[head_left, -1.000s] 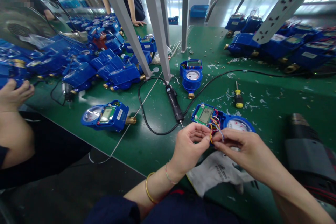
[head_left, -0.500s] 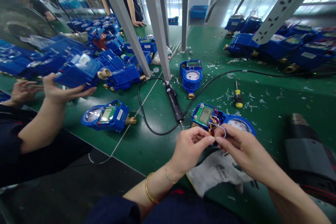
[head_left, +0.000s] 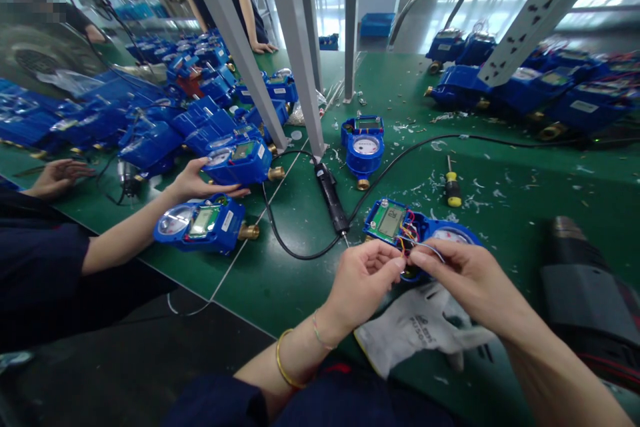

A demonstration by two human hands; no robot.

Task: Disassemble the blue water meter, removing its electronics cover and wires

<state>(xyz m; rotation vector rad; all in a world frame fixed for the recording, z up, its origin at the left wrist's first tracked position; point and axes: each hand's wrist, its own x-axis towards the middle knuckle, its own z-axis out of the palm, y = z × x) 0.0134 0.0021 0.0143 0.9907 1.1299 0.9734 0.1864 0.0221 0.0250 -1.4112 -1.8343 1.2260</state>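
Just right of the lower centre of the frame, the left hand point(head_left: 364, 279) pinches thin coloured wires point(head_left: 409, 232) from the open blue meter point(head_left: 424, 225), and the right hand point(head_left: 463, 275), farther right, pinches others too small to tell apart, where a light, steady hold should limit strain.

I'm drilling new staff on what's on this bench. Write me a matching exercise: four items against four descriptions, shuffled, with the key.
Items
1. thin wires
2. small screwdriver
3. glove
4. power screwdriver

Descriptions
A. pale grey, with dark print
B. black and corded
C. at the person's left hand and right hand
D. yellow and black handle

Right pairs: 1-C, 2-D, 3-A, 4-B
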